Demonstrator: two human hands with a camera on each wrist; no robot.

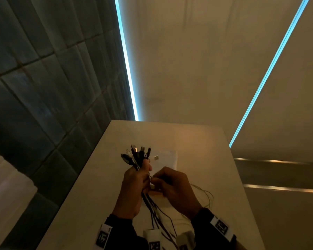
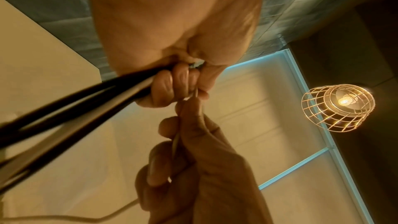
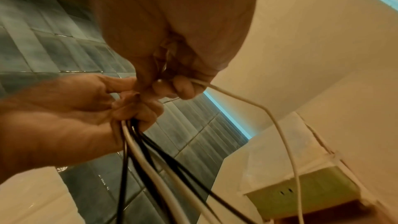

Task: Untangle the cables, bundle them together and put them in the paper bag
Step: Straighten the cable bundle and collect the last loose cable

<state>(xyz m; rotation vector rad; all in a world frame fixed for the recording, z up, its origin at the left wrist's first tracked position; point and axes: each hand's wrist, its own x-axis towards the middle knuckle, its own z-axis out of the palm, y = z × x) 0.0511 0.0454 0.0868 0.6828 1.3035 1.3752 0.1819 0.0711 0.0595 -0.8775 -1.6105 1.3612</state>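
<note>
My left hand point(image 1: 145, 177) grips a bundle of black and white cables point(image 1: 136, 156) upright over the table, with the plugs fanned out above the fist. The cables' loose lengths point(image 1: 157, 212) trail down toward me. In the left wrist view the left hand's fingers point(image 2: 170, 83) curl round the black cables point(image 2: 86, 98). My right hand point(image 1: 156, 180) meets the left fist and pinches a thin white cable point(image 3: 277, 125), which hangs down to the right. A white paper bag point(image 1: 167, 159) lies flat on the table behind the hands.
The pale table point(image 1: 197, 139) runs away from me toward a beige wall. A dark tiled wall point(image 1: 43, 87) stands on the left. A small white piece point(image 1: 156, 157) lies on the bag. A wire-cage lamp point(image 2: 338, 106) hangs overhead.
</note>
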